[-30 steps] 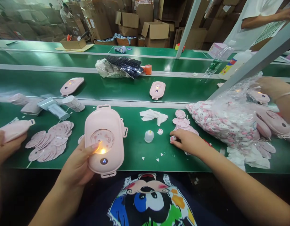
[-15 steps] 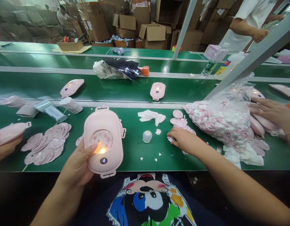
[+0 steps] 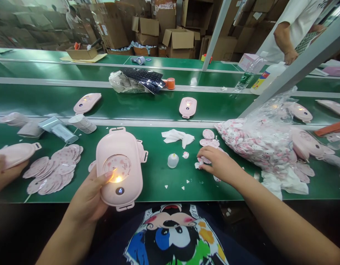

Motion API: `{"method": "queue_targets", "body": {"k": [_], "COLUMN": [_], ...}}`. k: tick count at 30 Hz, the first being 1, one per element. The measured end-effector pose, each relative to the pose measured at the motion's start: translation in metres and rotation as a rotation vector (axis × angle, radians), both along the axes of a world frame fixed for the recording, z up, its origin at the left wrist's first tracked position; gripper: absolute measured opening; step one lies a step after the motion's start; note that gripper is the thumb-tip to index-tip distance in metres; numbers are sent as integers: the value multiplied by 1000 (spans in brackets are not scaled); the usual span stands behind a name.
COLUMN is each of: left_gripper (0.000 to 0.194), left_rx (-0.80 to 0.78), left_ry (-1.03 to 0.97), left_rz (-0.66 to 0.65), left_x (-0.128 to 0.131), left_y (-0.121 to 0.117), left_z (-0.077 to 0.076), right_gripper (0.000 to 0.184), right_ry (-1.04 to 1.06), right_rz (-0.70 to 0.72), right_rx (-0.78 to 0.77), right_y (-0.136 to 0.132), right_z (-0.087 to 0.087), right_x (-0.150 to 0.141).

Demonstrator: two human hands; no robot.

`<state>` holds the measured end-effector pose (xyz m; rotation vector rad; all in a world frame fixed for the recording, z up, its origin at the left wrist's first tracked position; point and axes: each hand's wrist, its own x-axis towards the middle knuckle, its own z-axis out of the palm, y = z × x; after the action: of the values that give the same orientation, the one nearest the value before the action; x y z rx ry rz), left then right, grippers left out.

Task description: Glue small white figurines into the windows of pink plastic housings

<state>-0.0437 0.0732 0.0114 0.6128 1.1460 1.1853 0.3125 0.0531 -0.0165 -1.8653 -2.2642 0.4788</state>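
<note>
gripping with left fingers (image 3: 102,180) — smooth pink device (image 3: 117,146), rounded, oblong

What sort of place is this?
Probably a factory assembly line: matching pink devices sit along green worktops, a co-worker's hand holds another, and cardboard boxes are piled up behind.

1 cartoon-print shirt (image 3: 174,239) (navy, probably).

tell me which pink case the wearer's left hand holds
The glowing case nearest the camera, in the left hand; the far left case is in a co-worker's hand, others lie unheld.
</note>
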Motion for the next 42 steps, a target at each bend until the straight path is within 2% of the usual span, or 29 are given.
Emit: {"method": "queue_targets", "body": {"k": [4, 7, 10, 13, 17, 21, 24, 28, 31, 33, 37, 42], "left_gripper": [57, 54, 55, 59, 63, 65, 65, 64, 62, 59, 54, 56], "left_rx": [13, 4, -3, -12, -22, -11, -26, -30, -22, -13, -2, 2], "left_ry": [-9, -15, -16, -24, -18, -21, -12, 8, 25, 36, 55, 64], "left_rz": [-6, 4, 12, 10, 3, -8, -7, 7, 15, -1, -15, 5], "left_x": [-1, 0, 1, 2, 2, 2, 1, 0, 0, 1, 1, 1], "left_y": [0, -2, -3, -3, -3, -3, -3, -3, -2, -2, -3, -6], "left_z": [-4, -4, -3, -1, -3, -6, -6, -5, -6, -7, -6, -5], "right_gripper": [18, 21, 26, 34, 22, 22, 30, 46, 39, 34, 35, 33], "right_ry": [23, -51, -110, -71, 66, 259, 508, 826, 1101, 1207, 1165, 1014], "right_rz": [-133, -262, -315, -259, -108, -174, -211, -215, -234, -239, -233, -192], "right_rx": [68, 109, 113, 103, -29, -111, -201, -285, -339, -353, -300, -151], "right_y": [1, 3, 2, -4, -10, -9, -13, -27, -36, -40, -47, -54], "right_z": [3, 1, 1, 3, -4, -10, -2, 19, 35, 44, 53, 55], "right_x": [17, 36, 41, 24, -8, -18, -21, -33, -43, -48, -54, -59]}}
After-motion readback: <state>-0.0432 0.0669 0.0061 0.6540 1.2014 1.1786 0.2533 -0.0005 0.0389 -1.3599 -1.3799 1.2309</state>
